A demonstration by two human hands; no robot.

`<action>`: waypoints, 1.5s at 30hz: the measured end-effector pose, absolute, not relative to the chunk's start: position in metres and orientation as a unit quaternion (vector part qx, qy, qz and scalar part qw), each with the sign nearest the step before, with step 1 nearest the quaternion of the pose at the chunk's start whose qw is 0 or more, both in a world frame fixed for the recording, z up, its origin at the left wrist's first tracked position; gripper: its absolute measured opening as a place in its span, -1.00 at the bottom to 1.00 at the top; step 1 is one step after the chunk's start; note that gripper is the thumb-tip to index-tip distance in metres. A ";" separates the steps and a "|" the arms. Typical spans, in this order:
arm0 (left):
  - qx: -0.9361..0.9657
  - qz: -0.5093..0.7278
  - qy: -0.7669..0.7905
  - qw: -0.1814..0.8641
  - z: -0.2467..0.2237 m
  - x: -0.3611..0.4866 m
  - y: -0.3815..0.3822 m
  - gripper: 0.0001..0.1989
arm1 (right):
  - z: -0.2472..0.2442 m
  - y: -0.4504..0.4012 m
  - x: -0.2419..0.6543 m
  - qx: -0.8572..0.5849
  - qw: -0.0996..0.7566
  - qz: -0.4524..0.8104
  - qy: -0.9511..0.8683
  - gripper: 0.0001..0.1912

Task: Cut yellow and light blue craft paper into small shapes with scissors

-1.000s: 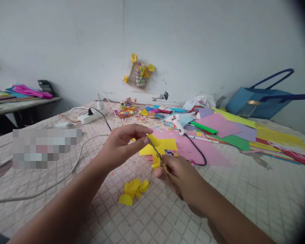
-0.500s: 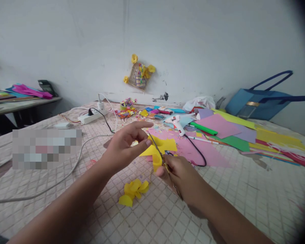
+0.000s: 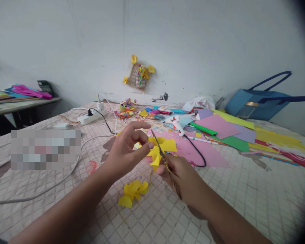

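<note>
My right hand is wrapped round a pair of scissors, whose blades point up and away to the left across a piece of yellow paper. The paper has curved cut edges and a curled lower strip. My left hand is at the paper's left edge, thumb and fingers closed on it, with the index finger stretched out above. Part of the paper hides behind the fingers and blades. Below, on the tablecloth, lies a small heap of cut yellow paper petals.
A white glue gun with a black cord rests beyond my hands on pink paper. Coloured sheets and a blue bag are at the right. A power strip and a grey cable lie left.
The scissors' blades have shifted slightly right over the yellow paper, and its curled lower strip has changed shape. My left hand has barely moved.
</note>
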State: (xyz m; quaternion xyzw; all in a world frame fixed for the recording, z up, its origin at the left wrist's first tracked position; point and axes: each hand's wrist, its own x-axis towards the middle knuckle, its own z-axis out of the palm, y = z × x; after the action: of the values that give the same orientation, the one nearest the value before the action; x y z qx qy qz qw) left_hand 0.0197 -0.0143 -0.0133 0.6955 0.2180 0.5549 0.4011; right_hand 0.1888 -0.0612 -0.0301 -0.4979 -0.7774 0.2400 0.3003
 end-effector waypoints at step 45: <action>0.685 0.569 0.266 0.368 -0.017 0.028 -0.020 -0.87 | -0.036 -0.060 0.187 -0.534 0.319 0.189 -0.760 -0.56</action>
State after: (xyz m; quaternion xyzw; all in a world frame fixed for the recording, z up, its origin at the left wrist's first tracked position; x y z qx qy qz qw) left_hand 0.0284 -0.0198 -0.0168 0.6855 0.2664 0.5691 0.3677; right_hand 0.1871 -0.0599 -0.0364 -0.5336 -0.7601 0.1887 0.3193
